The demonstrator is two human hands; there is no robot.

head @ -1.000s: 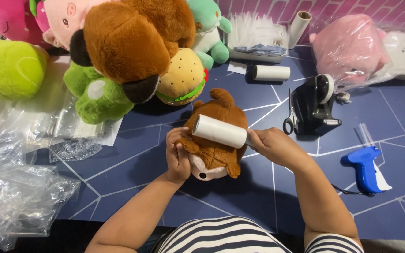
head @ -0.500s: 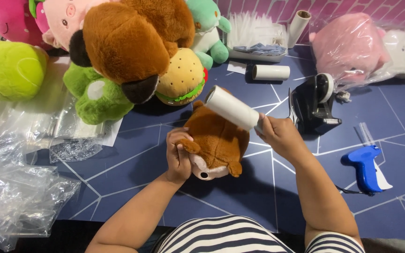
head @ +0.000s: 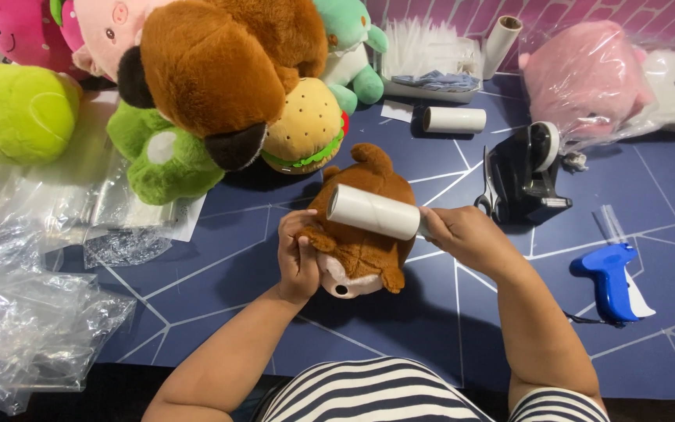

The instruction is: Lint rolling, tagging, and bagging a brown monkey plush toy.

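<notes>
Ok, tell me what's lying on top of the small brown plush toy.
A white lint roller lies across the small brown plush toy, held by the right hand. The left hand grips the toy's side. The fur beneath the roller is hidden.

There is a single view, from a camera worn on the person's head. It looks steeply down and forward over the striped shirt (head: 369, 395) at the near edge, onto a dark blue table (head: 220, 289). It sits close: both forearms fill the lower middle, and the left hand (head: 297, 254) and right hand (head: 462, 234) lie near the centre. The far edge reaches a pink brick-pattern wall (head: 447, 9). Clear plastic bags (head: 25, 312) cut off at the left; a blue tagging gun (head: 611, 281) lies near the right. No second view shares the scene.
</notes>
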